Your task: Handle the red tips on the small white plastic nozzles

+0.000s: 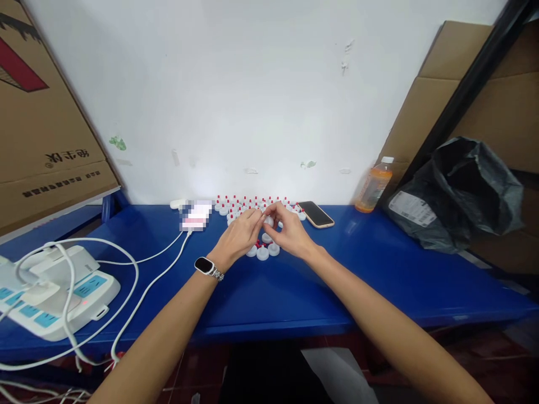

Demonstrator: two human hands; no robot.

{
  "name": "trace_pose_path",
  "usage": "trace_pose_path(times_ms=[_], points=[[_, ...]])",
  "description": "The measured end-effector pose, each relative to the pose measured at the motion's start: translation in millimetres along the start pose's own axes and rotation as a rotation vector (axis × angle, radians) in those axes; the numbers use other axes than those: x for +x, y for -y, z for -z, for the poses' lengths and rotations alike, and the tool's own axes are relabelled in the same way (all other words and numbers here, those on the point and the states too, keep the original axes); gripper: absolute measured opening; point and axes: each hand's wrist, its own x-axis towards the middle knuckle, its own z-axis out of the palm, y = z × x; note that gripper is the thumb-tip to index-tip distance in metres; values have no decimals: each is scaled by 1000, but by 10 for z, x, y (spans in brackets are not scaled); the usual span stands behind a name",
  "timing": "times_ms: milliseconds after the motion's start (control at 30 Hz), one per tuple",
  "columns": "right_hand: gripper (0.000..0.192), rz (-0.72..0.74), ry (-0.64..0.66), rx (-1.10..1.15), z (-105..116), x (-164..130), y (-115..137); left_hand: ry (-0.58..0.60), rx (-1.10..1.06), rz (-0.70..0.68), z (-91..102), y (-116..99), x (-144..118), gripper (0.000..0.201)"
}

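Note:
My left hand (242, 234) and my right hand (289, 230) meet above the middle of the blue table, their fingertips together. Between them is a white nozzle cap (268, 221), partly covered by the fingers. The thumb and bent fingers of the right hand close round it. My left fingers are drawn together at its side; whatever they pinch is too small or hidden to make out. Just below the hands stand several white nozzle caps (263, 254), with small red tips (258, 243) among them. Behind the hands, more white caps with red tips (223, 209) stand in a cluster.
A phone (316, 215) lies right of the caps, and a blurred-out device with a cable (196, 215) lies left. A power strip (59, 306) with looping white cables takes up the table's left end. An orange bottle (374, 186) and black plastic bag (446, 193) stand right.

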Motion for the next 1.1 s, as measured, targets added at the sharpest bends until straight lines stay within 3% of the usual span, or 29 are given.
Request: trace_pose_path(times_ms=[200, 233, 367, 433, 533, 767, 933, 1100], points=[[20, -34, -142, -164, 121, 38, -113, -272, -207, 291, 80, 66, 24, 44], [20, -70, -169, -174, 139, 44, -150, -247, -218, 284, 98, 102, 20, 44], [16, -157, -167, -119, 96, 62, -254, 87, -128, 71, 73, 222, -4, 37], [15, -151, -142, -116, 34, 71, -285, 165, -87, 28, 40, 244, -14, 30], [14, -183, -120, -149, -39, 94, -337, 183, -76, 46, 47, 252, -19, 30], [12, -239, 121, -161, -168, 195, -485, 118, -72, 185, 187, 318, -1, 33], [13, -230, 256, -224, -213, 216, -474, 111, -40, 203, 183, 349, -8, 30], [21, -261, 187, -279, -159, 229, -474, 111, -27, 206, 164, 387, -18, 32]])
